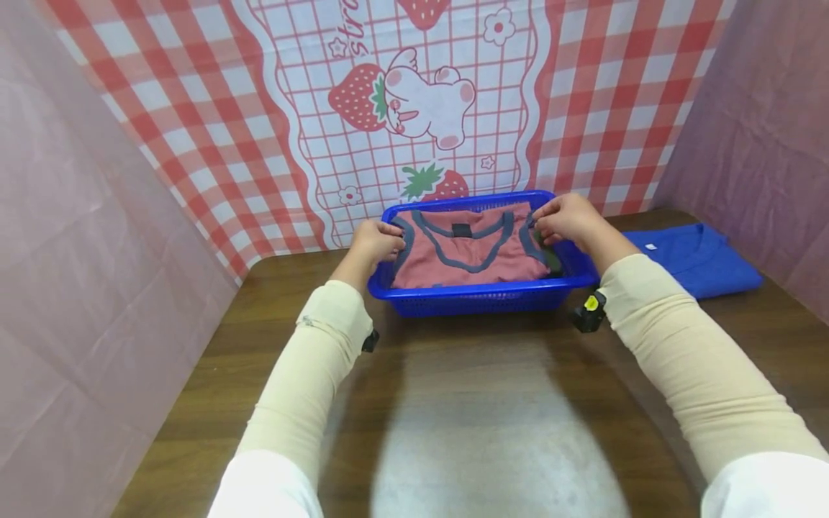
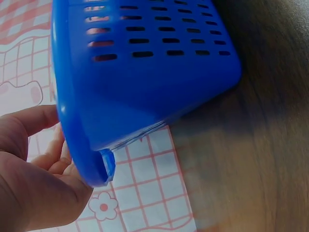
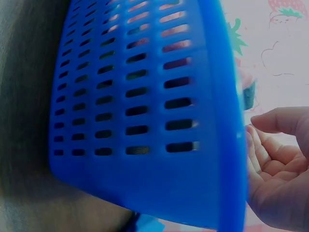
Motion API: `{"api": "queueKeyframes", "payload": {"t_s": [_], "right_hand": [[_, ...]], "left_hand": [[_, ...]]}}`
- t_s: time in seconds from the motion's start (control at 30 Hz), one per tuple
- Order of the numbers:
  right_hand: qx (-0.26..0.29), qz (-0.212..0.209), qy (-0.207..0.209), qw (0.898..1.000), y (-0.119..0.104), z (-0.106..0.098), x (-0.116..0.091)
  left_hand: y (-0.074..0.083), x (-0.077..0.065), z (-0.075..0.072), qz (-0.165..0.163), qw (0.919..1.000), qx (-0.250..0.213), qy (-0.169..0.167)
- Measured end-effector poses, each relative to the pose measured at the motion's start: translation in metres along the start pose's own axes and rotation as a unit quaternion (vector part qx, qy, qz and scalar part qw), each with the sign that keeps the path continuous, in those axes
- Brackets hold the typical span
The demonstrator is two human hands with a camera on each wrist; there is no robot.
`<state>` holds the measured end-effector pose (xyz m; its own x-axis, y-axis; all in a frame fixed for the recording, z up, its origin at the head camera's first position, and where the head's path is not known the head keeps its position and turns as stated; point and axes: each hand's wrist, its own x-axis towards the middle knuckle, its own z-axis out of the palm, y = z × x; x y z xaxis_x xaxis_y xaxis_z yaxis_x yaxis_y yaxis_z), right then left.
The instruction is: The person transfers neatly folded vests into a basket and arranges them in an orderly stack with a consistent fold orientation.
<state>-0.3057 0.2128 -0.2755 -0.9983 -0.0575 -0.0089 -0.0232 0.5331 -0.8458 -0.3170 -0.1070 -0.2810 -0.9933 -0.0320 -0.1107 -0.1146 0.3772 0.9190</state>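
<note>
A folded pink shirt (image 1: pixel 447 255) with grey-blue trim and a dark neck label lies in a blue plastic basket (image 1: pixel 479 289). At the shirt's left edge, my left hand (image 1: pixel 376 243) pinches the trim by the shoulder. My right hand (image 1: pixel 570 219) pinches the trim on the opposite side, thumb and fingers close together. In the left wrist view, the basket's rim hides the fingertips of the left hand (image 2: pixel 43 169). The right hand (image 3: pixel 282 164) shows curled fingers just past the rim in the right wrist view. Dark green cloth (image 1: pixel 552 260) peeks out beneath the shirt.
A folded blue garment (image 1: pixel 699 259) with a small white tag lies on the wooden table (image 1: pixel 285 345), right of the basket. Behind the basket hangs a red-and-white checked cloth (image 1: pixel 220 108) with strawberry prints. Pink cloth walls (image 1: pixel 84 273) flank the table.
</note>
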Motion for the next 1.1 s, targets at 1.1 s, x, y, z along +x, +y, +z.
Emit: {"api": "queueKeyframes", "payload": {"t_s": [1.1], "right_hand": [[-0.171,-0.157,0.105,0.967,-0.01,0.001,-0.069]], "left_hand": [[0.013,-0.045,0.001,0.177,0.9719,0.155,-0.005]]}}
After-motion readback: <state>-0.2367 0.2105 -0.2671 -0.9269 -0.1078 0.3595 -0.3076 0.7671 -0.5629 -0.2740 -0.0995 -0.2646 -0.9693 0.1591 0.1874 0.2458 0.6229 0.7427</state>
